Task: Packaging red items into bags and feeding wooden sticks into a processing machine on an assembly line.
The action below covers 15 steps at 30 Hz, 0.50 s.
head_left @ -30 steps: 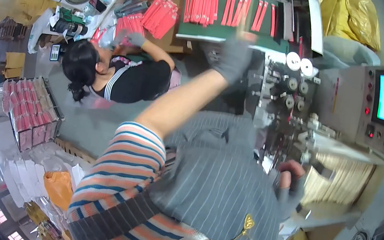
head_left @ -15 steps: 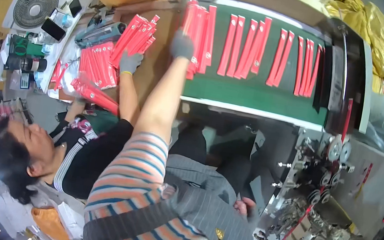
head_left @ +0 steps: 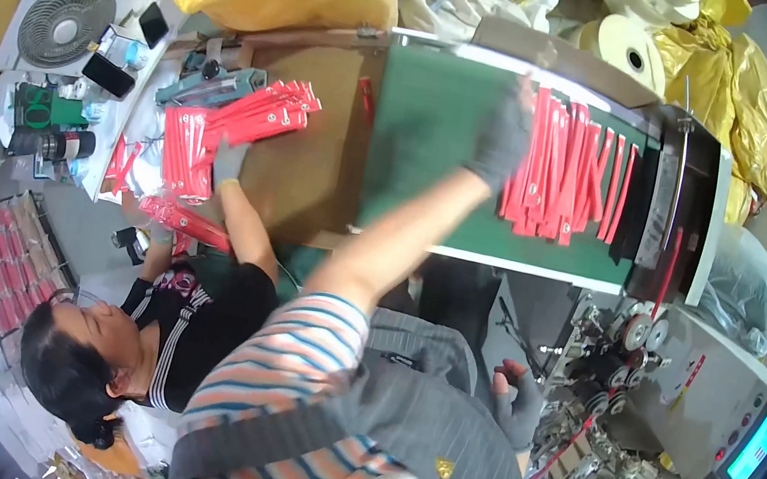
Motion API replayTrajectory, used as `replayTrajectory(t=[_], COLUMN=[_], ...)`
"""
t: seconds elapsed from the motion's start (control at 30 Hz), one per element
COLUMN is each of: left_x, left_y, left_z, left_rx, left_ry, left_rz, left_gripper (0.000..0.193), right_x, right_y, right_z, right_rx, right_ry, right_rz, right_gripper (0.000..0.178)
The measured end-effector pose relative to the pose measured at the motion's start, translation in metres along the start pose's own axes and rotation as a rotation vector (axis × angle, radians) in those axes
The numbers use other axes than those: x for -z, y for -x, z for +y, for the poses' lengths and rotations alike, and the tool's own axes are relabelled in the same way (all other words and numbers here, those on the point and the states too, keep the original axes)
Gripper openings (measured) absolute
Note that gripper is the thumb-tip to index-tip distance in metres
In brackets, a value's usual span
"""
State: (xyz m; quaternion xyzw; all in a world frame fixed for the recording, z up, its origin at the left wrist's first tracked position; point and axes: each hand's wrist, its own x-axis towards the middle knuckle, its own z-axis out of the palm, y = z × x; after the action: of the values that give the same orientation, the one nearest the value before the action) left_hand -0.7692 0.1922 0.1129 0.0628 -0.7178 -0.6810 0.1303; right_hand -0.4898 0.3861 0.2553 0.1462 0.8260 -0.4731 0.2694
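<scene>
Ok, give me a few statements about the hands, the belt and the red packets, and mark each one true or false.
1. The left hand wears a dark glove and rests on the red packets lying on the green belt. True.
2. The right hand is also on the belt. False: it is low, near the person's lap, beside the machine rollers.
3. A co-worker's gloved hand touches a pile of red packets on the brown table. True.
4. The small fan stands on the green belt. False: it stands far left, off the belt.
</scene>
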Motion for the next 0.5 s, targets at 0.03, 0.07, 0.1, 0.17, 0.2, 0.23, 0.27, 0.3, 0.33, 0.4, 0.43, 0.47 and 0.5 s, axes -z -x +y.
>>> replayTrajectory(t=[0.03, 0.07, 0.1, 0.17, 0.2, 0.23, 0.27, 0.3, 0.33, 0.4, 0.43, 0.47, 0.5], left_x=[0.052, 0.100, 0.147, 0.257, 0.308, 0.339, 0.330, 0.318, 0.255, 0.266, 0.274, 0.267, 0.255], left_y=[-0.027, -0.054, -0.099, -0.168, -0.186, -0.185, -0.167, -0.141, -0.094, -0.021, 0.022, 0.055, 0.069], left_z=[0.058, 0.058, 0.099, 0.115, 0.107, 0.077, 0.071, 0.073, 0.058, -0.032, -0.095, -0.137, -0.161], left_rx=[-0.042, -0.417, -0.135, -0.353, -0.123, -0.101, -0.433, -0.775, -0.215, -0.178, 0.203, 0.243, 0.527], left_ry=[-0.180, -0.427, -0.239, -0.886, -1.273, -1.292, -1.338, -1.354, -0.785, -0.877, -1.091, -1.016, -0.935], left_rz=[0.077, 0.402, 0.395, 0.559, 0.568, 0.567, 0.655, 0.744, 0.644, 0.479, 0.207, 0.168, 0.055], left_gripper=[0.041, 0.036, 0.039, 0.037, 0.070, 0.070, 0.054, 0.039, 0.036, 0.026, 0.025, 0.027, 0.032], right_x=[0.002, -0.003, 0.000, 0.011, 0.010, 0.009, 0.011, 0.014, 0.013, 0.015, 0.015, 0.016, 0.019], right_y=[-0.007, -0.013, -0.021, -0.064, -0.081, -0.096, -0.110, -0.120, -0.128, -0.134, -0.132, -0.128, -0.126], right_z=[0.001, 0.006, 0.013, 0.007, 0.000, -0.007, -0.013, -0.017, -0.012, -0.032, -0.037, -0.028, -0.026], right_rx=[-0.009, 0.038, 0.024, 0.337, 0.416, 0.497, 0.426, 0.360, 0.300, 0.215, 0.172, 0.190, 0.186], right_ry=[0.019, 0.009, 0.016, 0.344, 0.345, 0.346, 0.291, 0.238, 0.147, 0.054, 0.041, -0.016, 0.090], right_rz=[-0.045, 0.000, -0.012, -0.271, -0.263, -0.254, -0.250, -0.240, -0.157, -0.183, -0.198, -0.205, -0.212], right_gripper=[0.027, 0.027, 0.027, 0.028, 0.027, 0.026, 0.025, 0.025, 0.025, 0.023, 0.023, 0.023, 0.025])
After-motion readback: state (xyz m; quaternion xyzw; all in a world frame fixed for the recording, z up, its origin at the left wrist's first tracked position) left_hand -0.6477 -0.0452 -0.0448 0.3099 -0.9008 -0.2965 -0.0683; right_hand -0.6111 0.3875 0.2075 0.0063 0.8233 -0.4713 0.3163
